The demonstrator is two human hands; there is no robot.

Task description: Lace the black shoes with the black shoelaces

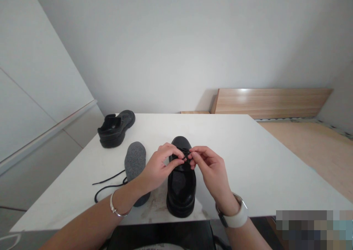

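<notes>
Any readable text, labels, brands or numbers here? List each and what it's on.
White item at bottom edge: dark print, cut off and too small to read.
Black shoe, its lace pinched by left hand and right hand, second shoe, grey insole: no brand or label visible.
Blurred patch, lower right: unreadable.

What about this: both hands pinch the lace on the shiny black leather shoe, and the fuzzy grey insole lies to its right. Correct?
No. The head view shows the fuzzy grey insole left of the shiny black leather shoe, not right. The left hand and right hand do pinch its thin black lace.
</notes>
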